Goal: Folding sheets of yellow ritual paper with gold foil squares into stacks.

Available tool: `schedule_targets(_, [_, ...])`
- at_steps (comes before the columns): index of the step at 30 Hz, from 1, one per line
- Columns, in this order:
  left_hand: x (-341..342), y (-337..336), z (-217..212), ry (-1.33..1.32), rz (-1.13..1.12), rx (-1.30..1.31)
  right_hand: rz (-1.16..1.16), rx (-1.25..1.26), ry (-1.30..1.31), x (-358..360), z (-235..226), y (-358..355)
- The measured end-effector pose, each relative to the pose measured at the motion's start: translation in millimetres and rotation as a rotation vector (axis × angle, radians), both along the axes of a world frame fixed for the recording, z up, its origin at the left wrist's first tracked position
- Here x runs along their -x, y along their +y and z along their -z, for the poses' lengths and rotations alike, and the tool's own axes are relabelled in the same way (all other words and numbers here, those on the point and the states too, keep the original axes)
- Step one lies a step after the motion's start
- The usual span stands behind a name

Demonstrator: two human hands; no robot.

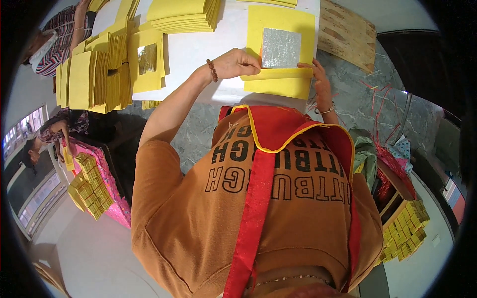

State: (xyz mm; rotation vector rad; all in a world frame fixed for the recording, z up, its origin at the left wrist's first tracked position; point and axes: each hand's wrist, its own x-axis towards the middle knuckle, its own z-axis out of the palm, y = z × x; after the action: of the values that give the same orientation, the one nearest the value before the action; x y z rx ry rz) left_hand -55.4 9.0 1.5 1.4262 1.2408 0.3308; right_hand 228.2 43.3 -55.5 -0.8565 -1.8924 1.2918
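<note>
On the white table (198, 52) lies a sheet of yellow paper (256, 22) with a silver foil square (281, 48) in its middle. The sheet's near edge is turned up into a flat strip just below the foil. My left hand (239, 63), with a brown beaded bracelet at the wrist, is closed, fingers curled on the strip's left end. At the right end, my right hand (322, 85) wraps the sheet's side edge, fingertips on top near the foil's corner. A bangle circles that wrist. Part of the right hand is hidden behind the paper.
Thick stacks of yellow paper (94, 82) crowd the table's left, beside a foil-faced sheet (146, 59). Another stack (184, 16) lies farther back. A wooden board (346, 35) is at the right. Two people sit at the left, one near bundled yellow paper (92, 184); more bundles (405, 231) stand lower right.
</note>
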Motion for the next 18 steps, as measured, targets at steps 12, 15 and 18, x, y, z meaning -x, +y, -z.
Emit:
schedule_targets(12, [-0.8, 2.6, -7.5, 0.032, 0.065, 0.048, -0.034, -0.072, -0.058, -3.2, 2.7, 5.1])
schedule_targets(15, [0.1, -2.7, -2.6, -0.034, 0.067, -0.004, -0.024, -0.064, -0.053, -2.7, 2.6, 4.9])
schedule_targets(18, [0.0, -8.8, 1.9, -0.114, 0.046, -0.032, -0.025, -0.082, -0.043, -3.1, 2.7, 5.5])
